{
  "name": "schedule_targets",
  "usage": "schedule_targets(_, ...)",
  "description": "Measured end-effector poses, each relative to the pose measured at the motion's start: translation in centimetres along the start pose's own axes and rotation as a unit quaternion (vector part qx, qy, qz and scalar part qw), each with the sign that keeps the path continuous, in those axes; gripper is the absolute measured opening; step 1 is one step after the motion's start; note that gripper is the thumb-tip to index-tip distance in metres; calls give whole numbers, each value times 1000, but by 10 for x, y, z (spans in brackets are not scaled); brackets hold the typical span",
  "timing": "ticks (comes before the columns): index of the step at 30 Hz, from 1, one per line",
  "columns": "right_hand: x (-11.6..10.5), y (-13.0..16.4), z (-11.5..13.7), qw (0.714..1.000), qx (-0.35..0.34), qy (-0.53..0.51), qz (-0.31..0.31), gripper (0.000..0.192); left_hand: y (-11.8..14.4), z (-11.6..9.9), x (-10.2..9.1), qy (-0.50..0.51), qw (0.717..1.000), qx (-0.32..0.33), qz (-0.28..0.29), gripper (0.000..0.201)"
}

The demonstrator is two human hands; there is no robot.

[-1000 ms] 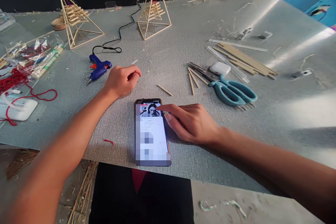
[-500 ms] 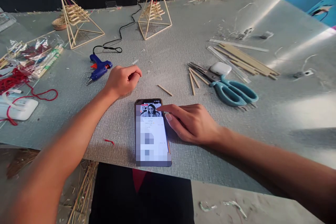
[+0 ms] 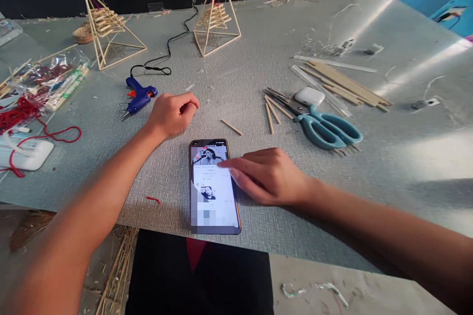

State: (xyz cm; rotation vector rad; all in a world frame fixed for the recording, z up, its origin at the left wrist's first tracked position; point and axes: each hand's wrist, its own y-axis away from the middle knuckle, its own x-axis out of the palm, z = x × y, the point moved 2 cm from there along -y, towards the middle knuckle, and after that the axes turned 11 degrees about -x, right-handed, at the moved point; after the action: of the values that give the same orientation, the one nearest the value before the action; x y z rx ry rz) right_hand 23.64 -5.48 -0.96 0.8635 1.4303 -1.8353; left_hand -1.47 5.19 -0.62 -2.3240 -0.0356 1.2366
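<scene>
Grey table [image 3: 258,83]: right hand [image 3: 268,175] open, forefinger on phone [image 3: 213,187]; screen writing unreadable; left hand [image 3: 172,113] loosely curled, empty.

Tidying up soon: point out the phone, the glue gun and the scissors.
phone [image 3: 213,192], head view, middle of its screen.
glue gun [image 3: 140,94], head view, blue body.
scissors [image 3: 328,130], head view, teal handles.

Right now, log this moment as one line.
right hand: finger on smartphone screen | left hand: loosely curled on table, beside glue gun
</scene>
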Motion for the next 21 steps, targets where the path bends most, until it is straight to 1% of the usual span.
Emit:
schedule_targets(2, 1, 1, -2, 996, 83, 38, 5, 37, 0, 0, 0, -1, 1000, -1, -1, 26)
schedule_targets(4, 2, 2, -2, 990, 127, 62, 19, 39, 0, 0, 1, -3, 1000, -1, -2, 26)
schedule_targets(9, 3, 4, -2, 989, 124, 78, 22, 41, 0, 0, 0, -5, 1000, -6, 1, 27)
schedule_targets(21, 4, 3, -3, 989, 126, 74, 27, 41, 0, 2, 1, -4, 1000, -7, -1, 26)
